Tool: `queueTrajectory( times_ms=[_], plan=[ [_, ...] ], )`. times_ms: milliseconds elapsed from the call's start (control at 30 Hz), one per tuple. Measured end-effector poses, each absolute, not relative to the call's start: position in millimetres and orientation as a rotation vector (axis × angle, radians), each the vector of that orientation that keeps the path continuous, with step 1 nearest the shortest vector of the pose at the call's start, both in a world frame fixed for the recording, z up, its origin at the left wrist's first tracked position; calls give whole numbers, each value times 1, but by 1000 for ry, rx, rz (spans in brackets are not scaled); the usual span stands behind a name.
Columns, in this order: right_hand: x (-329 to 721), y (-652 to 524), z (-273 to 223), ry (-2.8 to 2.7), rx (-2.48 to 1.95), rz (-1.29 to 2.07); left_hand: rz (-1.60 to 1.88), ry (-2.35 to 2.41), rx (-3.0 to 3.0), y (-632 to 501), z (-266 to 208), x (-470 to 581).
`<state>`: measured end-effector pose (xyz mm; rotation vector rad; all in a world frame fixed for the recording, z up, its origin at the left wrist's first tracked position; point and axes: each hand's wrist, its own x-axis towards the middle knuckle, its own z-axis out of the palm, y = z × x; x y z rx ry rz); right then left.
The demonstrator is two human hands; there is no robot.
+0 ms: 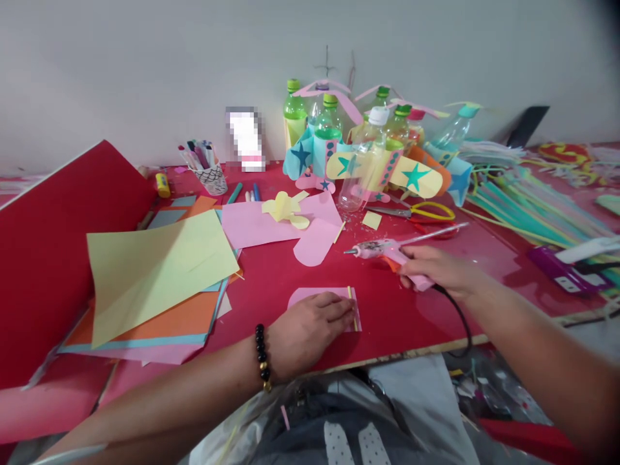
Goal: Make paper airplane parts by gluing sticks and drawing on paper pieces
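My right hand (436, 271) is closed around the handle of a pink hot glue gun (380, 249). The nozzle points left above the red tabletop, and a clear glue stick (440, 230) juts from its back. Near the front edge of the table, my left hand (312, 329) lies flat, fingers extended, over a pink paper piece (300, 295). A thin yellow strip (349, 294) runs across that piece near its right end, with the fingertips touching it. My palm hides much of the paper. Whether the nozzle carries glue is too small to tell.
Coloured paper sheets (159, 265) are stacked at left beside a red board (62, 258). Behind are pink cutouts (317, 242), a pen cup (212, 179) and paper-decorated bottles (329, 119). Yellow-handled scissors (431, 209), paper strips (527, 206) and a purple device (566, 268) lie right.
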<state>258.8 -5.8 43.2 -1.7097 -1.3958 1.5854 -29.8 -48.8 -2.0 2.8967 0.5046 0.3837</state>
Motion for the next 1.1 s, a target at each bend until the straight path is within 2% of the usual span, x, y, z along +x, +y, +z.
queueTrajectory(
  times_ms=[133, 333, 567, 1100],
  plan=[
    [245, -31, 41, -1144, -1454, 1795, 388, 516, 2898, -49, -2, -29],
    [221, -60, 33, -1235, -1274, 1515, 375, 498, 2881, -49, 0, -28],
    [241, -110, 32, -1467, -1589, 1076, 377, 503, 2819, -49, 1, -29],
    [246, -141, 6, -1820, -1732, 747, 376, 513, 2798, -50, 5, -28]
  ],
)
